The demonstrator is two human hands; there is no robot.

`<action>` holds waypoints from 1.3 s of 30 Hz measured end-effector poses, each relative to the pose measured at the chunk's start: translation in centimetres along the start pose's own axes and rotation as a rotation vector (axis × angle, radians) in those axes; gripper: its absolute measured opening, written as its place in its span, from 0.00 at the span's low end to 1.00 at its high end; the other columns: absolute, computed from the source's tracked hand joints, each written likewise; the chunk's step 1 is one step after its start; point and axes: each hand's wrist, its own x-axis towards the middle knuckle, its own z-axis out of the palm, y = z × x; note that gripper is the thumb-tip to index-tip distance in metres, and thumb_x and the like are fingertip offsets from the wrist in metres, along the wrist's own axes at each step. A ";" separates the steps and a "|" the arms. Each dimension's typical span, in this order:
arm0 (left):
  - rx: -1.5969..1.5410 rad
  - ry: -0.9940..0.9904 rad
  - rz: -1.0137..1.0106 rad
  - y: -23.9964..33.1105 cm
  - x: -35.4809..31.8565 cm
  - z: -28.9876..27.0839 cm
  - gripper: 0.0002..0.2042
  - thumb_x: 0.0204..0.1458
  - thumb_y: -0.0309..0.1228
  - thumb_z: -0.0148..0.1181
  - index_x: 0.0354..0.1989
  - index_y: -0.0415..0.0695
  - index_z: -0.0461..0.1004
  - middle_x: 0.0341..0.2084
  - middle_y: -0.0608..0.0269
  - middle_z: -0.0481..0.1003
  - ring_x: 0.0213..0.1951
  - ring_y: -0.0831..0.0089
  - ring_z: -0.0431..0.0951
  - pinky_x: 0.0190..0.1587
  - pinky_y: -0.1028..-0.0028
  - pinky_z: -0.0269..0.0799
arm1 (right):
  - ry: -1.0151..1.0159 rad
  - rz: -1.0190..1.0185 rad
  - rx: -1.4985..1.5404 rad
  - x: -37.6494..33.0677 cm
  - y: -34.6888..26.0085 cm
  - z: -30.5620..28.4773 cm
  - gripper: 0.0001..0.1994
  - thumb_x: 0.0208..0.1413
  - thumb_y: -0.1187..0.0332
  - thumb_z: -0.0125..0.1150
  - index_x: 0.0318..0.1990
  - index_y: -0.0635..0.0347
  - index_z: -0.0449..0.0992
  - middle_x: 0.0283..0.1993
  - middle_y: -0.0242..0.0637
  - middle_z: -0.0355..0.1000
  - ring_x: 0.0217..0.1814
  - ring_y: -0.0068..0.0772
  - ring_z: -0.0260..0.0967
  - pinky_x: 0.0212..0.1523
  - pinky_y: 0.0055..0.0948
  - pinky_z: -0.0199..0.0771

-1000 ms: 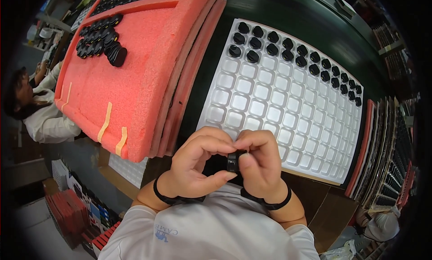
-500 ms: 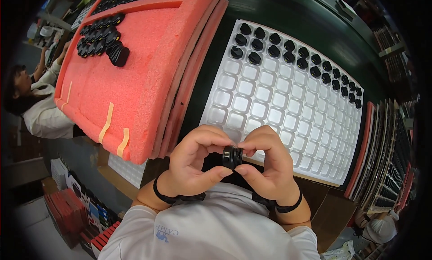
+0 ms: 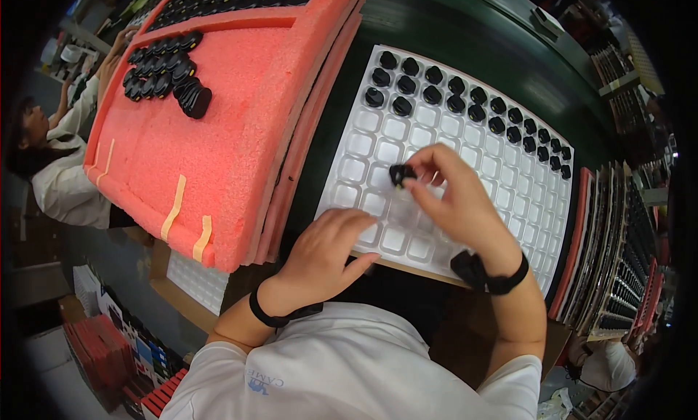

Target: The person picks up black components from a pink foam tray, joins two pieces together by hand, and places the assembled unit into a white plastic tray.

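Observation:
A small rounded black plastic part (image 3: 400, 175) is pinched between the thumb and fingers of my right hand (image 3: 454, 194), held above the middle of a white tray (image 3: 343, 196) with square pockets. My left hand (image 3: 326, 254) is near the tray's front left edge, thumb and fingers apart, with nothing in it. Similar black parts (image 3: 410, 66) fill the two far rows of pockets, and a couple more sit at the left of the third row. Wide black bands circle both wrists.
To the left stands a stack of red foam trays (image 3: 240, 165); the top one holds a cluster of black parts (image 3: 163, 74). More foam and stacked trays (image 3: 611, 253) line the right side. A person in white (image 3: 73, 180) works at the far left. Dark green table surface (image 3: 436, 20) lies behind the tray.
Both hands were together near my chest, holding the black part. The left hand has let go and opened; the right has carried the part forward over the tray.

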 end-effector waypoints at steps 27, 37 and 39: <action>0.156 -0.118 0.010 -0.5 -1.1 1.1 0.17 0.44 0.34 0.63 0.42 0.41 0.72 0.48 0.58 0.67 0.52 0.59 0.64 0.51 0.63 0.65 | 0.206 0.027 -0.475 6.3 3.2 -3.6 0.12 0.50 0.70 0.60 0.41 0.62 0.69 0.32 0.36 0.68 0.28 0.31 0.64 0.31 0.27 0.66; 0.147 -0.040 0.014 0.1 -1.8 1.3 0.19 0.42 0.32 0.63 0.43 0.40 0.70 0.43 0.55 0.68 0.51 0.56 0.65 0.50 0.63 0.66 | -0.122 -0.404 -0.120 2.1 -10.3 2.1 0.11 0.47 0.76 0.61 0.39 0.63 0.71 0.33 0.37 0.69 0.34 0.32 0.67 0.34 0.26 0.67; -0.017 -0.031 -0.022 -0.6 -2.9 2.3 0.19 0.44 0.33 0.63 0.44 0.39 0.69 0.43 0.54 0.68 0.50 0.55 0.66 0.50 0.62 0.66 | -0.193 -0.491 -0.070 2.2 -12.8 3.4 0.11 0.46 0.76 0.61 0.39 0.63 0.71 0.34 0.37 0.69 0.35 0.34 0.68 0.35 0.27 0.67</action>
